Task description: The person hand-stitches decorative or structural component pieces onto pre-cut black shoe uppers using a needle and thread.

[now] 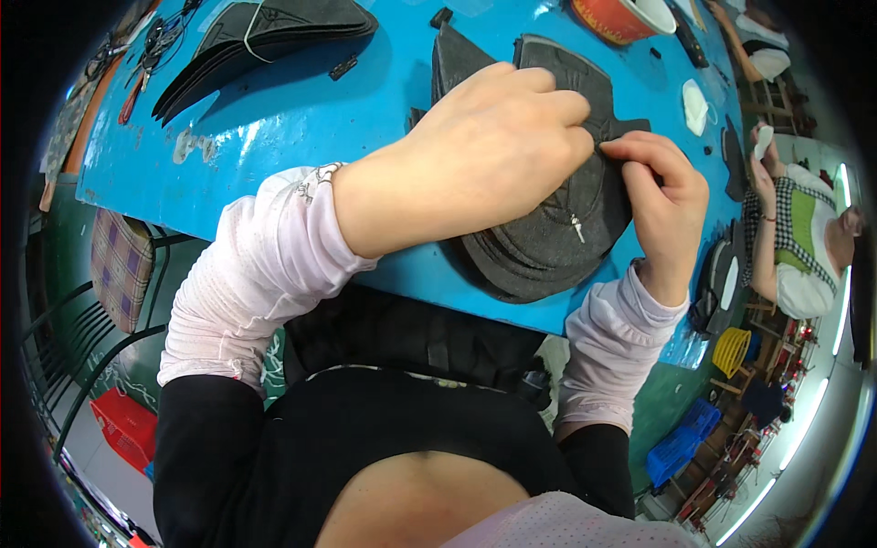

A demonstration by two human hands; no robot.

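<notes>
A stack of dark grey cut fabric pieces [534, 260], rounded at the near end, lies on the blue table in front of me. My left hand [484, 151] reaches across the stack with its fingers curled under, and what they hold is hidden. Over the right side of the stack, my right hand [660, 183] has thumb and forefinger pinched together beside the left knuckles. Anything between those fingertips is too small to name. A small whitish metal-looking piece [577, 228] rests on the top layer, just below my left hand.
Another tied bundle of dark pieces [274, 36] lies at the far left of the blue table [393, 100]. A red bowl [621, 20] stands at the far right, near a white oval piece [694, 107]. Another person [795, 237] sits at the right, holding something white.
</notes>
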